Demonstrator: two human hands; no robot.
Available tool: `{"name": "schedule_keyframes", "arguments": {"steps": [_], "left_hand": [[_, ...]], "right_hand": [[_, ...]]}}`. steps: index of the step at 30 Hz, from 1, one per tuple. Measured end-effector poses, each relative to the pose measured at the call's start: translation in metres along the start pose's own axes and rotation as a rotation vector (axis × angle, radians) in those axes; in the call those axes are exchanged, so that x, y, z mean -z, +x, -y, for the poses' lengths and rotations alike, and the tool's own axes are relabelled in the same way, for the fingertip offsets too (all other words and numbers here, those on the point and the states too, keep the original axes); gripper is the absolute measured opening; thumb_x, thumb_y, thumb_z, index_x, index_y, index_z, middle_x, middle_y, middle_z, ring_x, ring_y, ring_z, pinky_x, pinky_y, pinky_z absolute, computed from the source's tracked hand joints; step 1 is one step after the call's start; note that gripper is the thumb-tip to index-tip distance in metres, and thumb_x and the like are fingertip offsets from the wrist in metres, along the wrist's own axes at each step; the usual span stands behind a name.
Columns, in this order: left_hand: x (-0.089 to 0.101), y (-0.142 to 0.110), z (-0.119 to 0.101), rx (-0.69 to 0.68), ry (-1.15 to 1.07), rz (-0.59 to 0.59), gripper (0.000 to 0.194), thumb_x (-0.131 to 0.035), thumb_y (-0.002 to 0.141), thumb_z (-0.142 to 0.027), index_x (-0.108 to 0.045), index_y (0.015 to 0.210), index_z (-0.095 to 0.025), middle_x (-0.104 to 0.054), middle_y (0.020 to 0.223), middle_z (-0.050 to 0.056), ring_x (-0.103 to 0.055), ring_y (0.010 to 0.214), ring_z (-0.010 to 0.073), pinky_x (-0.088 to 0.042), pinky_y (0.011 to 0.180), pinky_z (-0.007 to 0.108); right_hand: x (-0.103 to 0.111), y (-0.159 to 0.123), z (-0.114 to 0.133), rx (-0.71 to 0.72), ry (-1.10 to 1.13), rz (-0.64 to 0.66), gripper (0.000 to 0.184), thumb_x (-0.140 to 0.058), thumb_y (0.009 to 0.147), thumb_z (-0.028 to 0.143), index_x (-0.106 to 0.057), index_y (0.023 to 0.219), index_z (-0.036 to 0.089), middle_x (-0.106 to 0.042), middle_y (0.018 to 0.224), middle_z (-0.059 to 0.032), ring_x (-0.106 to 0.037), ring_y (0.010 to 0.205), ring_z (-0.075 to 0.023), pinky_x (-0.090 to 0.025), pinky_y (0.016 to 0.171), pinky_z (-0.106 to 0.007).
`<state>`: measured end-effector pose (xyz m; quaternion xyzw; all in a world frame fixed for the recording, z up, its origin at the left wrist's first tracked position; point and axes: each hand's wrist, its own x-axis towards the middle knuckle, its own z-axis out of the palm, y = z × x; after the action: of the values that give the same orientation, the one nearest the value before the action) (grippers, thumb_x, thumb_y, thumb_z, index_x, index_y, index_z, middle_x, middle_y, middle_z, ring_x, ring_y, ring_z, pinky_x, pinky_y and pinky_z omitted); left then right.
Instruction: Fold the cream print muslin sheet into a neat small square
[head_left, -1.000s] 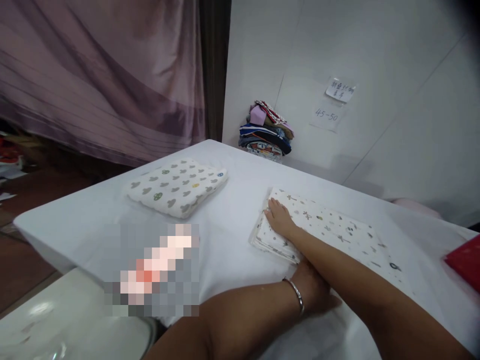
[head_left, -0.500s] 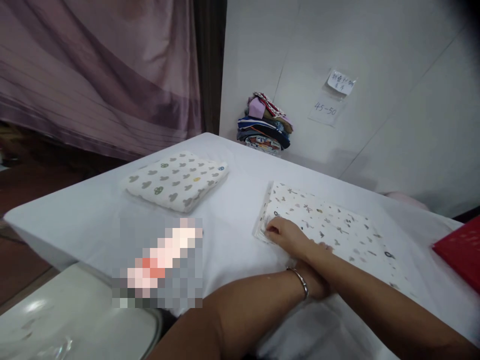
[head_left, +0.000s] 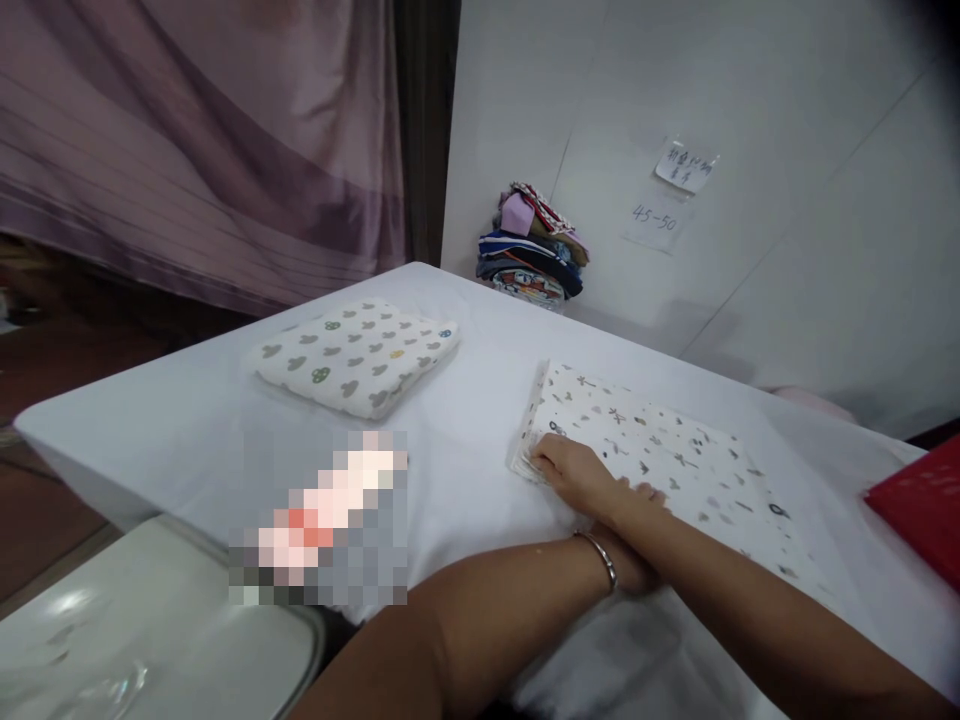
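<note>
A folded white cloth (head_left: 622,430) with small grey and brown prints lies flat on the white-covered table. My right hand (head_left: 574,475) is closed on its left edge, where several layers show, with the fingers curled. Crossing under my right forearm, my left arm wears a silver bracelet. My left hand (head_left: 641,568) rests at the near side of this cloth. Only a few of its fingertips show past my right wrist, so its grip is hidden. Further left lies a second folded white cloth (head_left: 356,355) with grey, green, yellow and blue shapes, apart from both hands.
The white table cover (head_left: 480,400) runs to the wall. Beyond the far edge rises a pile of folded fabrics (head_left: 532,245). A red item (head_left: 919,500) lies at the right. A pale glossy stool-like surface (head_left: 150,620) stands at near left, beside a pixelated patch. A purple curtain (head_left: 202,140) hangs behind.
The view has shifted very slightly. Both hands keep their places on the printed cloth, with no clear movement of the cloth.
</note>
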<state>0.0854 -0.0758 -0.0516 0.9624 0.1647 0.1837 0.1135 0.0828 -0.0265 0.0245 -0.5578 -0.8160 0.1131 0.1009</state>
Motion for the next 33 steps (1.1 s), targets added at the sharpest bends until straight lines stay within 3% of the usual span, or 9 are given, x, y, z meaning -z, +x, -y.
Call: {"name": "schedule_keyframes", "arguments": {"steps": [6,14,18,25,33], "left_hand": [[-0.001,0.000,0.000,0.009,0.005,0.012,0.062,-0.020,0.086,-0.046,-0.025,0.138,-0.012,-0.025,0.143,0.011,-0.012,0.133,0.0293,-0.009,0.108,0.052],[0.001,0.001,0.000,0.009,0.010,0.018,0.061,-0.023,0.086,-0.046,-0.029,0.136,-0.012,-0.027,0.142,0.012,-0.016,0.132,0.0306,-0.013,0.107,0.052],[0.006,-0.001,-0.001,0.032,0.021,0.046,0.061,-0.018,0.087,-0.046,-0.032,0.134,-0.010,-0.027,0.143,0.011,-0.013,0.132,0.0274,-0.010,0.109,0.049],[0.014,0.001,-0.002,0.052,0.006,0.076,0.058,-0.027,0.085,-0.046,-0.038,0.132,-0.014,-0.032,0.140,0.008,-0.016,0.132,0.0265,-0.014,0.109,0.041],[0.026,-0.001,-0.003,0.037,0.057,0.179,0.059,-0.026,0.087,-0.044,-0.030,0.134,-0.010,-0.024,0.144,0.010,-0.014,0.133,0.0246,-0.009,0.109,0.046]], "right_hand": [[-0.001,-0.001,-0.002,0.044,0.067,0.004,0.015,-0.041,0.087,0.022,-0.052,0.078,0.020,-0.055,0.078,0.0003,-0.049,0.073,-0.0122,-0.037,0.068,-0.025],[0.001,-0.004,-0.001,-0.005,0.141,-0.029,0.015,-0.041,0.088,0.024,-0.051,0.078,0.020,-0.056,0.077,0.0011,-0.049,0.069,-0.0114,-0.037,0.065,-0.024],[-0.001,-0.005,0.000,0.018,0.099,-0.006,0.017,-0.039,0.089,0.025,-0.051,0.077,0.020,-0.055,0.076,0.0007,-0.048,0.069,-0.0118,-0.036,0.065,-0.024],[-0.003,-0.003,0.000,0.052,0.069,0.034,0.011,-0.050,0.084,0.029,-0.052,0.078,0.020,-0.055,0.077,0.0010,-0.047,0.068,-0.0114,-0.035,0.062,-0.023],[-0.008,-0.001,0.000,0.049,-0.053,0.018,0.006,-0.053,0.079,0.024,-0.051,0.078,0.019,-0.054,0.078,-0.0001,-0.046,0.069,-0.0123,-0.033,0.061,-0.024]]}}
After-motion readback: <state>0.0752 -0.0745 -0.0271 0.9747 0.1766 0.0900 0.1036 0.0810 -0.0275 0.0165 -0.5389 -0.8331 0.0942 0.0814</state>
